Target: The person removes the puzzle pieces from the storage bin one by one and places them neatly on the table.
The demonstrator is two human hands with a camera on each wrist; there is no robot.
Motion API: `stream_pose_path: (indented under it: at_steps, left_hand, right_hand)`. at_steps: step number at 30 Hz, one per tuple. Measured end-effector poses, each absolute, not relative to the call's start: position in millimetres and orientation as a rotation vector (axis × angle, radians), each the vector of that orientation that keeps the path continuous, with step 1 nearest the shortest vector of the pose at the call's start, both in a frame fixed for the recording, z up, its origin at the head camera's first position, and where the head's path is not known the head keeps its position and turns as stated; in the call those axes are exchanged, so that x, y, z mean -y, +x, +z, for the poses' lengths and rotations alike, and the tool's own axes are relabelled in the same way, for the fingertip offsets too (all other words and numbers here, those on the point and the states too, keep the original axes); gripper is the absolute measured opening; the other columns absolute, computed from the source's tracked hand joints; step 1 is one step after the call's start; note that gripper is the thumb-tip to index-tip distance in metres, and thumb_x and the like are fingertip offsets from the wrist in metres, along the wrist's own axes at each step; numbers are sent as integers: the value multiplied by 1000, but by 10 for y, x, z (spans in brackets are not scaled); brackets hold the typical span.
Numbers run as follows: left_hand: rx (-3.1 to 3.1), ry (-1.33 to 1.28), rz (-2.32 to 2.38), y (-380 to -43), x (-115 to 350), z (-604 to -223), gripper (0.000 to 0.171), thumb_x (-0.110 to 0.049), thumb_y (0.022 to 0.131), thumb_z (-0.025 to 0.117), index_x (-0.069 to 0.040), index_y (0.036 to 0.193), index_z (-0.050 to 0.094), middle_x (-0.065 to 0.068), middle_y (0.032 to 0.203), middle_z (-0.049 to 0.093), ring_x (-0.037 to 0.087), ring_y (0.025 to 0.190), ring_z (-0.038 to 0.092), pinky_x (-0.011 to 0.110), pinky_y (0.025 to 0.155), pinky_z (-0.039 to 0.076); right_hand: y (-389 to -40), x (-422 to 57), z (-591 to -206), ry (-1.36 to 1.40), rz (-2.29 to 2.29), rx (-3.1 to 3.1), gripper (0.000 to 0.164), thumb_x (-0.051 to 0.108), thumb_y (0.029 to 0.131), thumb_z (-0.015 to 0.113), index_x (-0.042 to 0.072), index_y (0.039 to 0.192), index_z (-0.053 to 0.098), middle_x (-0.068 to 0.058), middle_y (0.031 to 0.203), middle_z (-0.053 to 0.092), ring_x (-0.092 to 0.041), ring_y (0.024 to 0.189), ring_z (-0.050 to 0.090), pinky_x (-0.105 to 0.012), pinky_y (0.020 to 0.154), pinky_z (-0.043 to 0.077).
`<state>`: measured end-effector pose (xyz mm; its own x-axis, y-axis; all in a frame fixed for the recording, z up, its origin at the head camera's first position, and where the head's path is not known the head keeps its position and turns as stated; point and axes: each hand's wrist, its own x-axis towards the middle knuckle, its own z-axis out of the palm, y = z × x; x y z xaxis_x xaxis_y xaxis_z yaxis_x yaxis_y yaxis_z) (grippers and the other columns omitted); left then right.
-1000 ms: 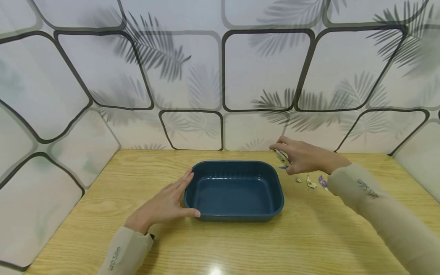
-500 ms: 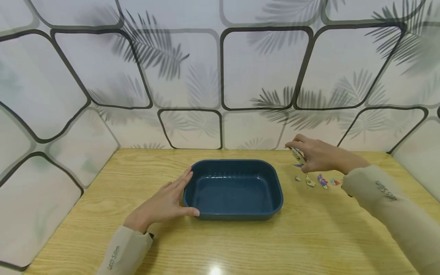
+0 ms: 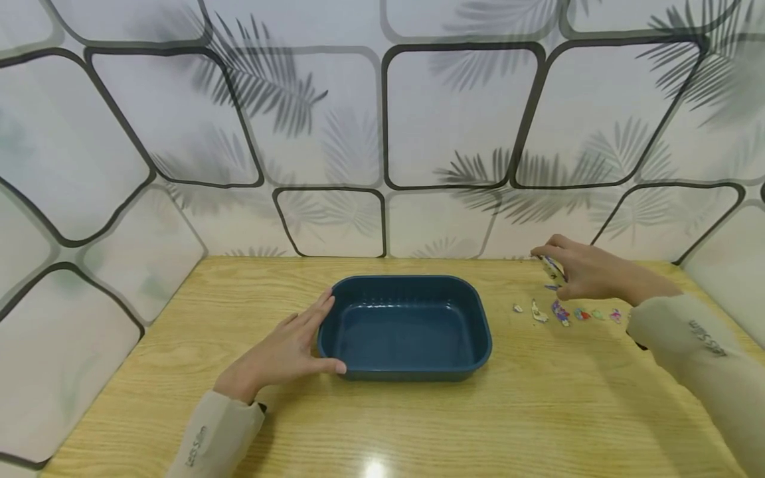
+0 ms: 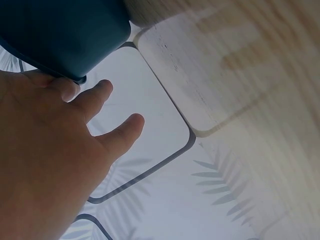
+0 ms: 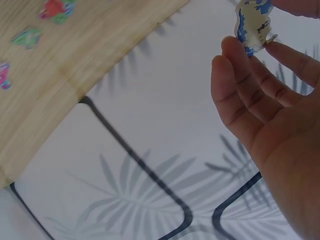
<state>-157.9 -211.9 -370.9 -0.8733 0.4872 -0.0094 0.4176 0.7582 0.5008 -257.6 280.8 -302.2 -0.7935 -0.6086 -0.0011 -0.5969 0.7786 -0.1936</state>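
Note:
A dark blue rectangular baking dish (image 3: 408, 376) stands on the wooden table. My left hand (image 3: 279, 358) rests at its left end, fingers along the rim and thumb on the front corner; in the left wrist view two straight fingers stick out past the dish. To the right of the dish and above the table, my right hand (image 3: 597, 271) pinches a small flat cream-and-blue piece (image 5: 254, 26) between thumb and fingertips. On the table below that hand lies a row of small coloured pieces, among them a cream one (image 3: 539, 312), a purple one (image 3: 560, 312) and a pink one (image 3: 615, 316).
The wooden table (image 3: 382, 425) runs back to a wall (image 3: 442, 226) printed with dark outlines and grey leaves. A side wall (image 3: 72, 318) borders the table at the left, and another at the right.
My right hand has moved to the right with the pinched piece, uncovering more coloured pieces on the table. The left hand and the dish have stayed in place.

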Motion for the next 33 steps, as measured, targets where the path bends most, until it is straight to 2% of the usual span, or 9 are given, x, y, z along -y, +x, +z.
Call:
stream_pose_path:
  at_steps: [13, 21, 33]
  left_hand:
    - [-2803, 718, 760, -1561, 2120, -3706, 114, -59, 87, 73, 3, 161, 13, 17, 169, 5, 40, 148, 28, 70, 114, 14]
    - [-2808, 718, 758, -1552, 2119, -3702, 114, -58, 87, 73, 3, 161, 13, 18, 169, 6, 40, 148, 28, 70, 115, 13]
    - [-2804, 731, 763, -1557, 2133, -3711, 114, -60, 87, 72, 3, 161, 13, 16, 169, 5, 39, 148, 28, 70, 114, 13]
  right_hand:
    - [-2549, -3233, -3130, -865, -241, -2969, 69, 1, 67, 71, -10, 134, 53, -26, 120, 52, -13, 63, 43, -33, 57, 40]
    - [-2527, -3508, -3206, -741, -163, -2979, 73, 3, 65, 71, -11, 134, 52, -27, 120, 52, -17, 71, 50, -35, 58, 42]
    - [-2471, -3958, -3449, -658, -131, -2989, 70, 7, 60, 73, -15, 124, 55, -27, 104, 53, -18, 68, 46, -33, 54, 41]
